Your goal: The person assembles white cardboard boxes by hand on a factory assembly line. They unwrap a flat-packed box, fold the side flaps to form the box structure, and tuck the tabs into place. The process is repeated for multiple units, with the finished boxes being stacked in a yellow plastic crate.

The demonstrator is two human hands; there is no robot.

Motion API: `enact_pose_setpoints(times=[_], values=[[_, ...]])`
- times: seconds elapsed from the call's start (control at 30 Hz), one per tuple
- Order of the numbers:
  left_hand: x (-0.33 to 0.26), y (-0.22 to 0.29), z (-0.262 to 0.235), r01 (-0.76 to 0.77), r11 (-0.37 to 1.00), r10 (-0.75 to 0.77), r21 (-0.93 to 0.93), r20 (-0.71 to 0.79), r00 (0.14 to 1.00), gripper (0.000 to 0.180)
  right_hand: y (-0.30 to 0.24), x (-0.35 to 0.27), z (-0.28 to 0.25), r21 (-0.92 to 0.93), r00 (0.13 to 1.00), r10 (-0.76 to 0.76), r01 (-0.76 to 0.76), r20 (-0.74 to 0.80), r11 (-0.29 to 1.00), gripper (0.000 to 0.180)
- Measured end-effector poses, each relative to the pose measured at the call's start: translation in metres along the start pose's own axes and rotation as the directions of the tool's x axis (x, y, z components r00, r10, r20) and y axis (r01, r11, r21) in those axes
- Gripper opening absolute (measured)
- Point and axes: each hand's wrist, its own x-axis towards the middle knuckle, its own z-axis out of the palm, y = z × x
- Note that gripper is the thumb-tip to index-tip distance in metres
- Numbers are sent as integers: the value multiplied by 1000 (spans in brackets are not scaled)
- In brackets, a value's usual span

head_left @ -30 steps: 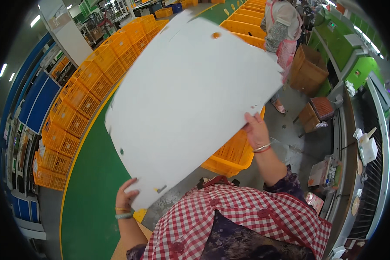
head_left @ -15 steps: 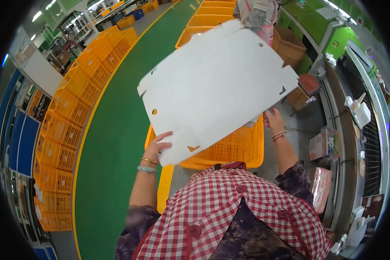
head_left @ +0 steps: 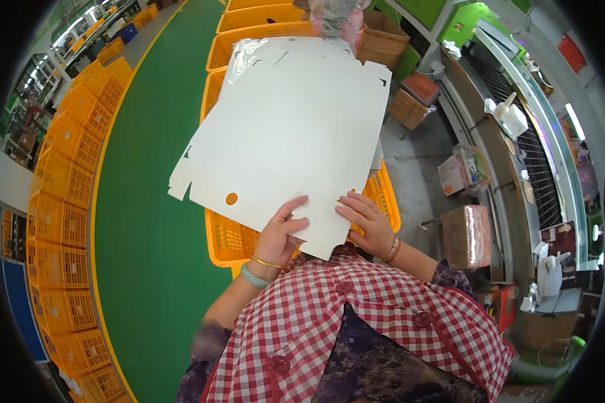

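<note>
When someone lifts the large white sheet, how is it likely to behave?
The white sheet seems fairly stiff, since it looks nearly flat above the orange crate. It appears thin, so probably light for its size. Its notched left corner might bend.

red-white checked garment (head_left: 390, 289) | red buttons (head_left: 279, 365) | dark purple patterned sleeves (head_left: 454, 279) | gold bangle (head_left: 267, 262) | pale-green bangle (head_left: 252, 276) | red wristband (head_left: 394, 253)

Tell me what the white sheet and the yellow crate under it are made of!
The white sheet looks like smooth, matte card, maybe plastic: thin, flat, with cut notches. The yellow crate seems moulded plastic, slightly shiny: even colour, perforated walls.
</note>
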Motion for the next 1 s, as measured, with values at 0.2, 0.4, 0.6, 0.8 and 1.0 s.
enact_pose_setpoints(times=[0.2,0.4,0.6,0.8,1.0], values=[[-27,27,44,-44,984,-1,172,249,969,59,41,-16,-23,600,919,383,-253,-97,759,24],[-80,119,-87,-703,635,744,321,-8,668,47,94,-48,-72,883,591,794,-288,-141,371,34],[-35,101,-189,-146,292,724,945,-119,679,64,123,-35,-111,929,493,861,-243,-128,278,34],[53,72,-134,-375,533,569,759,6,822,62,159,-19,-145,912,432,892,-299,-133,281,34],[45,128,-60,-493,268,480,828,329,813,29,181,-17,-172,863,452,879,-372,-152,341,36]])
